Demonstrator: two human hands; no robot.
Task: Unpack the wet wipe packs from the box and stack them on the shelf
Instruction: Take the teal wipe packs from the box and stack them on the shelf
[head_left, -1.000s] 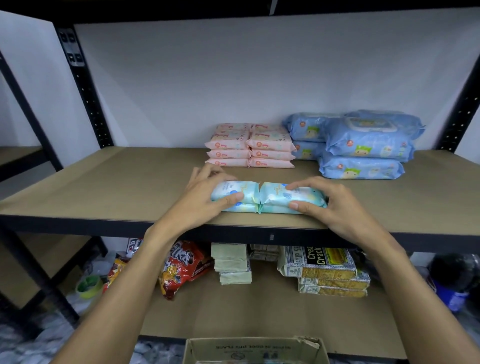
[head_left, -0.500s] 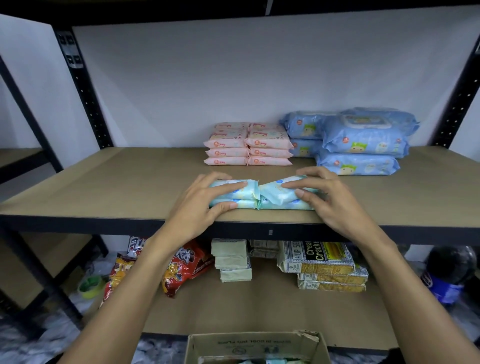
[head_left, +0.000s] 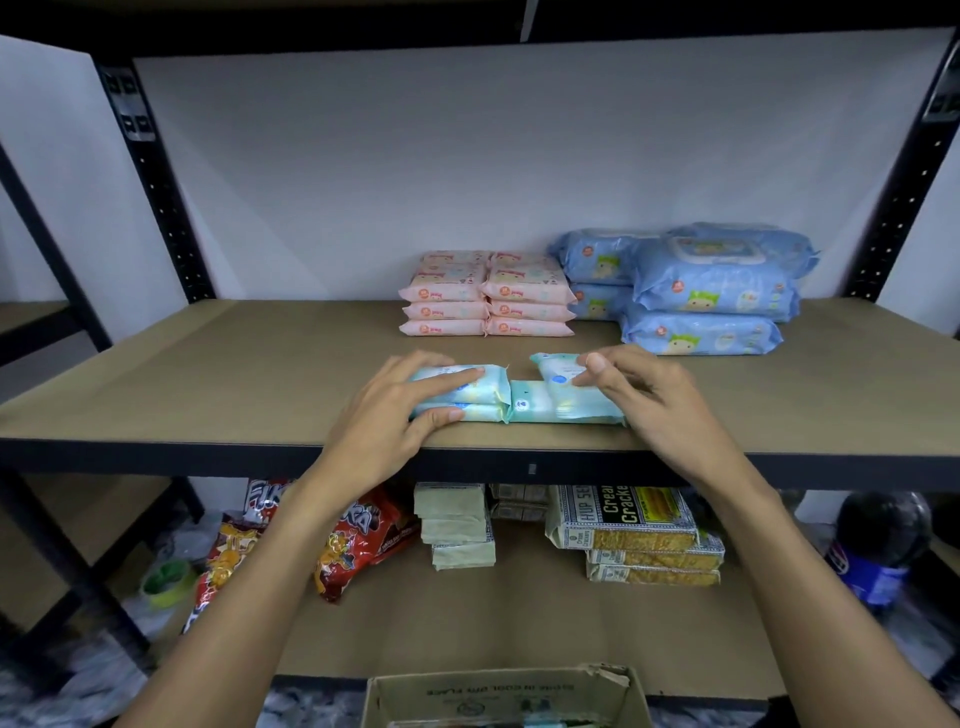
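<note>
Small light-green wet wipe packs lie in two short stacks at the front edge of the brown shelf (head_left: 208, 384). My left hand (head_left: 384, 410) holds the left stack (head_left: 485, 387), fingers over the top and thumb against its front. My right hand (head_left: 649, 400) pinches the top pack of the right stack (head_left: 558, 369), which is tilted up and shifted to the right off the pack below (head_left: 535, 408). The cardboard box (head_left: 498, 696) stands open at the bottom of the view.
Pink wipe packs (head_left: 488, 293) and larger blue wipe packs (head_left: 711, 291) are stacked at the back of the shelf. The lower shelf holds red snack bags (head_left: 358, 535), green packs (head_left: 457, 525) and cracker packets (head_left: 634, 525). Black uprights frame both sides.
My right hand has lifted and pulled the top right pack rightward, opening a gap between it and the left stack. The left hand stays on its stack.
</note>
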